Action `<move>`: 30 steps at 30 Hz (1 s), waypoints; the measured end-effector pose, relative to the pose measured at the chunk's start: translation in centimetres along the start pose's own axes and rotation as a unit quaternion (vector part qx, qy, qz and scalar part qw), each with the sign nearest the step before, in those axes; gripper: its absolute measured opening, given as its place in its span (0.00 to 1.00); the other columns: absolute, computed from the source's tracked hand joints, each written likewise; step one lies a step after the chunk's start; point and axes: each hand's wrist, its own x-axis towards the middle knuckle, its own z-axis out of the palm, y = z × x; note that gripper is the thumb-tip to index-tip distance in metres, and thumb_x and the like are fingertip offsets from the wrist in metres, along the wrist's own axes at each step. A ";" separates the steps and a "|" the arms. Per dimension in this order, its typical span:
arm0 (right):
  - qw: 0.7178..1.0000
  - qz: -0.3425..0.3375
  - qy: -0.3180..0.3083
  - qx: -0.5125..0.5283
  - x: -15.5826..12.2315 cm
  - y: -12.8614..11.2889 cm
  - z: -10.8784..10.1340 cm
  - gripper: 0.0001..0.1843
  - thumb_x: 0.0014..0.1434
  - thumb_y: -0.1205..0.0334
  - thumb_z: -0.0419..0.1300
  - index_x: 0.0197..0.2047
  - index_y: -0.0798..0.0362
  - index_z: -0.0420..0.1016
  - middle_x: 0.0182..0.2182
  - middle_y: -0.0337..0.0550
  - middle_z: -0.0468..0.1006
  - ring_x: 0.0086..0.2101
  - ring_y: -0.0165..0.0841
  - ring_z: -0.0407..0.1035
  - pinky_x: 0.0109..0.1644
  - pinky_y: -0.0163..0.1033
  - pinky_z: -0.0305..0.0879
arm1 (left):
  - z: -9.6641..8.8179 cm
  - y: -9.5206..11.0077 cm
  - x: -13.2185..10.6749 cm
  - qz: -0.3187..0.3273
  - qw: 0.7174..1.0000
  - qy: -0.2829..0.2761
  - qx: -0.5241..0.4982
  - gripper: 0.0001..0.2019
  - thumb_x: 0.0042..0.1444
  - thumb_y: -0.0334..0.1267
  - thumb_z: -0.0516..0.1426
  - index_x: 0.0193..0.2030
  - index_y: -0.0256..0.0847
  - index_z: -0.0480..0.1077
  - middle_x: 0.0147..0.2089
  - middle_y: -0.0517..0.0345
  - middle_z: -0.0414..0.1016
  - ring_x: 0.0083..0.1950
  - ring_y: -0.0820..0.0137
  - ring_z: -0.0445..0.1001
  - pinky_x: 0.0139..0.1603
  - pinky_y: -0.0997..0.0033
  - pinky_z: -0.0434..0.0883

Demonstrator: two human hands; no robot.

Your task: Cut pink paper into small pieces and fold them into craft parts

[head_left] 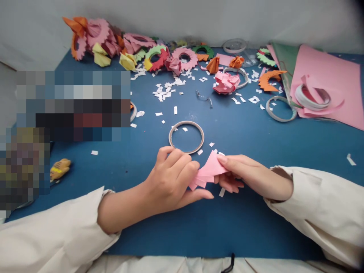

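Observation:
A small piece of folded pink paper (pixel 209 168), its layers fanned out along the lower left side, is held between my two hands above the blue table. My right hand (pixel 236 170) pinches its right corner between thumb and fingers. On the left edge, the curled fingers of my left hand (pixel 176 178) close over the paper while the thumb stretches out below it. Just beyond my left hand lies a narrow roll of tape (pixel 186 122), flat on the table.
Folded paper rings and flowers, such as a pink ring (pixel 184 50), line the back. White paper scraps (pixel 163 91) litter the middle. At right are another tape roll (pixel 269 110), pink sheets (pixel 341 79) and a roll on them. A yellow trinket (pixel 60 168) lies left, near a blurred-out area.

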 end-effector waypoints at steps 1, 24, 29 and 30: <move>1.000 -0.001 0.005 -0.002 0.0 0.0 0.0 0.27 0.63 0.41 0.46 0.29 0.58 0.66 0.18 0.36 0.64 0.19 0.21 0.57 0.22 0.29 0.50 | 0.0 0.0 0.0 0.002 1.000 0.002 0.000 0.21 0.62 0.56 0.47 0.34 0.37 0.63 0.26 0.59 0.65 0.30 0.68 0.62 0.40 0.63 0.59; 0.991 -0.120 -0.016 -0.058 0.1 1.1 0.0 0.29 0.65 0.40 0.41 0.30 0.57 0.64 0.24 0.39 0.67 0.21 0.21 0.59 0.22 0.29 0.53 | -1.1 1.7 0.7 -0.377 0.713 -0.135 -0.575 0.13 0.65 0.45 0.46 0.38 0.38 0.64 0.21 0.65 0.66 0.20 0.79 0.65 0.17 0.84 0.69; 0.987 -0.111 -0.024 -0.116 0.1 0.9 0.3 0.23 0.65 0.47 0.48 0.30 0.58 0.68 0.22 0.37 0.67 0.23 0.21 0.59 0.26 0.28 0.57 | -0.9 1.4 0.8 -0.368 0.685 -0.198 -0.597 0.16 0.65 0.48 0.46 0.37 0.38 0.64 0.22 0.65 0.65 0.21 0.79 0.66 0.20 0.82 0.69; 0.986 -0.108 -0.015 -0.126 0.1 0.9 0.4 0.21 0.64 0.48 0.51 0.29 0.58 0.68 0.21 0.36 0.66 0.22 0.21 0.58 0.26 0.28 0.56 | -0.9 1.3 0.9 -0.364 0.680 -0.210 -0.601 0.17 0.65 0.48 0.45 0.37 0.37 0.64 0.23 0.65 0.65 0.21 0.79 0.66 0.21 0.81 0.69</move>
